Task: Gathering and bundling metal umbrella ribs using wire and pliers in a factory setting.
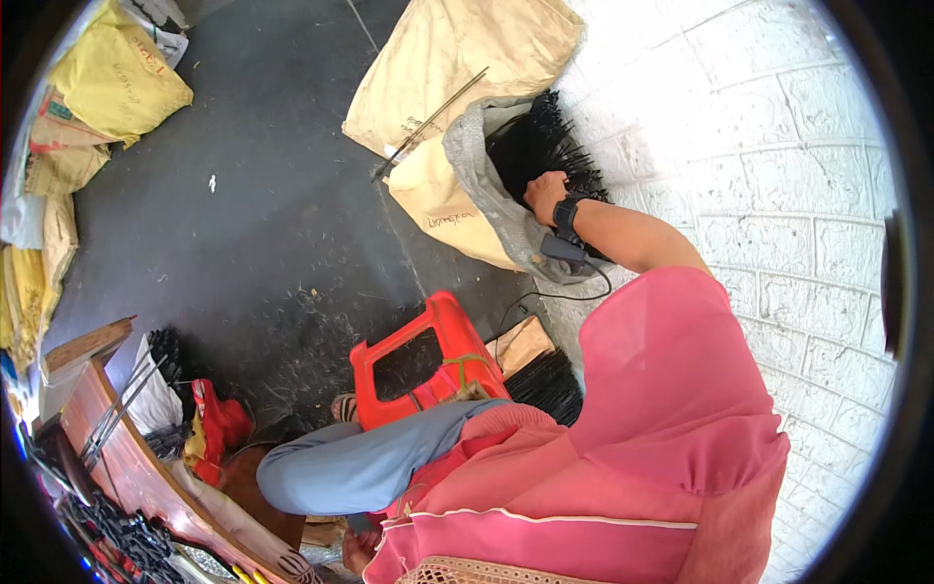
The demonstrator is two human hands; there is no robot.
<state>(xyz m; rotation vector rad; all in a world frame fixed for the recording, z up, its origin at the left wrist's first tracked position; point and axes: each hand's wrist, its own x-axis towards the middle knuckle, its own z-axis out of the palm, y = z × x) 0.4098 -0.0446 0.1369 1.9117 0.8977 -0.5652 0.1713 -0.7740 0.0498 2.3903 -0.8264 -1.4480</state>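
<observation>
My right hand (547,198), with a black band on its wrist, reaches into the mouth of a grey woven sack (470,146). Thin black sticks (545,146) fill that mouth, and the fingers curl in against them; their tips are partly hidden. Below the wrist, a small dark box (563,249) with a black cable lies against the sack. Only a bit of my left hand (360,550) shows, low in the picture by the table, beside the pink cloth. Its fingers are mostly hidden, so what it holds cannot be made out.
A red plastic stool (443,326) stands near my knee. Black sticks (548,385) lie beside it. Beige sacks (467,58) lean at the white brick wall (778,195). A wooden table (156,477) with black pieces is at lower left; yellow sacks (122,73) lie far left.
</observation>
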